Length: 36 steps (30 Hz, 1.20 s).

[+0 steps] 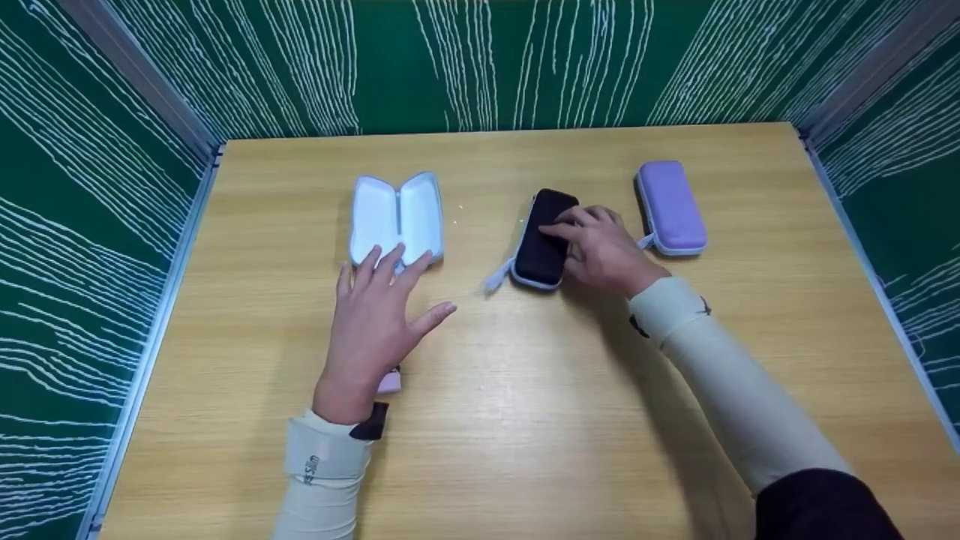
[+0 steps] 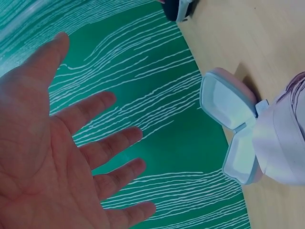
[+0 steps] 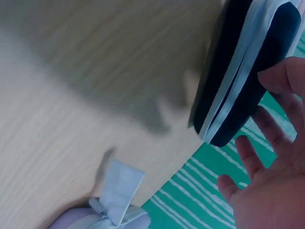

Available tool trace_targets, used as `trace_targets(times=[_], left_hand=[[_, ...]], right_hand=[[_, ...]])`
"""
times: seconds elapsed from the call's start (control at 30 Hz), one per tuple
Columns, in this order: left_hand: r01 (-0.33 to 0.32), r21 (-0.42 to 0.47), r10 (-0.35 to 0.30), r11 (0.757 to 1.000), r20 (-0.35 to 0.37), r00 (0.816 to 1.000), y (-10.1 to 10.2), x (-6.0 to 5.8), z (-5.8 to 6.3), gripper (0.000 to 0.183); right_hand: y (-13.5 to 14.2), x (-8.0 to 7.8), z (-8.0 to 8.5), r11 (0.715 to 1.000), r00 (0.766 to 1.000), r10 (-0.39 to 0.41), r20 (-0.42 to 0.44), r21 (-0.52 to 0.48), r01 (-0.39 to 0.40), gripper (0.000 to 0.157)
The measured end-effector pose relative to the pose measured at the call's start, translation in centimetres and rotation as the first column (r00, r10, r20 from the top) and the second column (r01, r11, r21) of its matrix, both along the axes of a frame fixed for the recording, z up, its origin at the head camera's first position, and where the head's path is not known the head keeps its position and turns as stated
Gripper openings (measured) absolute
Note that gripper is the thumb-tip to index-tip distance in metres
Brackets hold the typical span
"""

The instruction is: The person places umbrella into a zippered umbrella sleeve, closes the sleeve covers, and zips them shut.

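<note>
In the head view, my right hand is at a black zip case with a pale edge. Its fingertips lie on the top and the thumb side is along the case's right edge. The right wrist view shows the thumb against the case's dark side and the other fingers extended and apart. My left hand is spread palm down, holding nothing, its fingertips overlapping the near end of an opened pale blue case. Partly hidden below that hand is a small lavender thing; the left wrist view shows a pale, folded thing.
A purple zip case lies closed at the right, its pale pull tab sticking out. A light tassel hangs off the black case's left side. Green walls with white lines stand around the wooden table.
</note>
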<state>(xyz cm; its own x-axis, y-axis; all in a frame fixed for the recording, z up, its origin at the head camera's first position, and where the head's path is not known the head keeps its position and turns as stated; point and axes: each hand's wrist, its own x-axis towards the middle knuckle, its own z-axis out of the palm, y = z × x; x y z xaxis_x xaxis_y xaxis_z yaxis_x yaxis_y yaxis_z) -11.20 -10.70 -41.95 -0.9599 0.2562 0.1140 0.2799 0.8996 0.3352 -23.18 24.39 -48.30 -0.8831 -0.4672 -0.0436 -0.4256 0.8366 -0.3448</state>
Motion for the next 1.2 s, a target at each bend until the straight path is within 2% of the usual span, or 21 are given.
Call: trace_targets(times=[0.2,0.37,0.53,0.67,0.77,0.93,1.07,1.2], left_hand=[[0.0,-0.01,0.0,1.0,0.019,1.0,0.3,0.0,0.0,0.075],[0.003,-0.016,-0.003,1.0,0.024,1.0,0.6,0.0,-0.1,0.074],[0.024,-0.012,-0.025,1.0,-0.012,1.0,1.0,0.1,-0.4,0.074],[0.044,-0.019,-0.044,0.999,-0.019,0.999,1.7,0.3,-0.7,0.073],[0.077,-0.048,-0.077,0.996,0.0,0.997,2.8,0.3,-1.2,0.075],[0.167,-0.116,-0.162,0.979,0.055,0.985,5.2,0.3,-2.6,0.077],[0.202,-0.116,-0.193,0.972,0.086,0.977,6.6,0.3,-3.3,0.077],[0.225,-0.103,-0.217,0.969,0.081,0.973,7.5,0.2,-3.6,0.075]], right_hand=[[-1.2,1.8,-0.4,1.0,0.999,0.002,-0.049,-0.017,-0.003,0.053],[-2.1,3.3,-0.8,0.998,0.998,0.01,-0.066,-0.065,-0.014,0.053],[-2.6,4.8,-1.0,0.993,0.993,0.09,-0.074,-0.064,-0.095,0.059],[-2.8,5.7,-1.1,0.982,0.978,0.174,-0.115,-0.054,-0.182,0.066],[-3.0,6.0,-1.3,0.975,0.969,0.204,-0.142,-0.064,-0.215,0.066],[-3.3,6.0,-1.7,0.971,0.963,0.211,-0.171,-0.077,-0.226,0.058],[-3.2,5.9,-2.1,0.968,0.957,0.223,-0.186,-0.076,-0.241,0.055],[-3.0,5.6,-2.3,0.964,0.947,0.234,-0.219,-0.076,-0.256,0.052]])
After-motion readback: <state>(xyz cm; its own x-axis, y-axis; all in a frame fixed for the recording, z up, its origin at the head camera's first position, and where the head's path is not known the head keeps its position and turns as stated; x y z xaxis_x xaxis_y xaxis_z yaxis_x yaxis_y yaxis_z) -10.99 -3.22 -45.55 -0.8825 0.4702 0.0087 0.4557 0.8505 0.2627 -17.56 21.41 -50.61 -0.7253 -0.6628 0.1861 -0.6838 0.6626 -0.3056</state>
